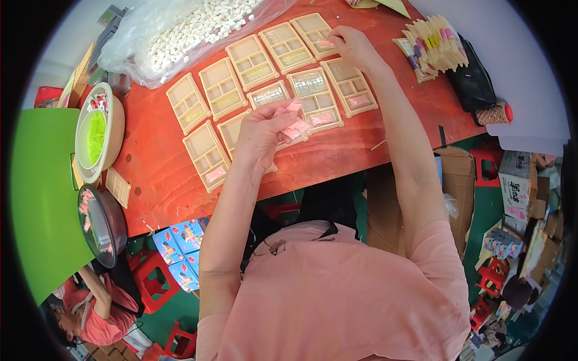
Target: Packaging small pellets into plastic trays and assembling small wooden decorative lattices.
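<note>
My left hand [263, 131] is closed round a bunch of small pink packets [295, 123], held above the front row of beige compartment trays [208, 151]. At the far right end of the back row, my right hand [355, 49] reaches over a tray [311, 24]. Its fingers are pinched at the edge of a pink packet [326, 43] in that tray's lower compartment. Several front trays also hold a pink packet, such as the packet [215, 174] at the near left. Thin yellow-green pieces [259, 73] lie in several back trays. My left hand and its packets partly cover the middle front trays.
A plastic bag of white cubes [192, 36] lies behind the trays. To the left stand a pale basin [118, 129] with a green bowl and a dark basin [120, 222] with pink packets. At right are bundled packets [430, 48] and a black pouch [472, 84]. Another person [108, 319] sits lower left.
</note>
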### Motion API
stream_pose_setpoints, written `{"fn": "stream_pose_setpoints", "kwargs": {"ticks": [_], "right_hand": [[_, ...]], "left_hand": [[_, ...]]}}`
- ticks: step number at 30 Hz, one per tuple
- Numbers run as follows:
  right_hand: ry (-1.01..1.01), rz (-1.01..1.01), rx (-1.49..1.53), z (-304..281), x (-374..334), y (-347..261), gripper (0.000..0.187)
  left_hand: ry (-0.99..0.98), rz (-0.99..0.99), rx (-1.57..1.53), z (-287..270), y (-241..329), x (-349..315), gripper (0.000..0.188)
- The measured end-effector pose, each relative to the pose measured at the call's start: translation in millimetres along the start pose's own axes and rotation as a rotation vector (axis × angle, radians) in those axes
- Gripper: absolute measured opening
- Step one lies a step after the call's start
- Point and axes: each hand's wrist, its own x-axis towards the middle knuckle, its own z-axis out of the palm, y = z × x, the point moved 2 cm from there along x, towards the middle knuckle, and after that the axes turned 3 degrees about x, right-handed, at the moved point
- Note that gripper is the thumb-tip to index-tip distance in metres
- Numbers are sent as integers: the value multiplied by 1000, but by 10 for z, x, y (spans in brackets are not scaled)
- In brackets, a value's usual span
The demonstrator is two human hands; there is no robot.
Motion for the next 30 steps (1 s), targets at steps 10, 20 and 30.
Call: {"fn": "stream_pose_setpoints", "kwargs": {"ticks": [10, 20, 30], "right_hand": [[-152, -155, 282, 61, -451, -889, 20], [-162, -319, 298, 259, -765, -1304, 13], [-7, 228, 240, 349, -141, -647, 31]], "left_hand": [[52, 61, -52, -143, 163, 95, 30], [52, 124, 8, -221, 152, 128, 25], [90, 73, -60, -319, 182, 63, 26]]}}
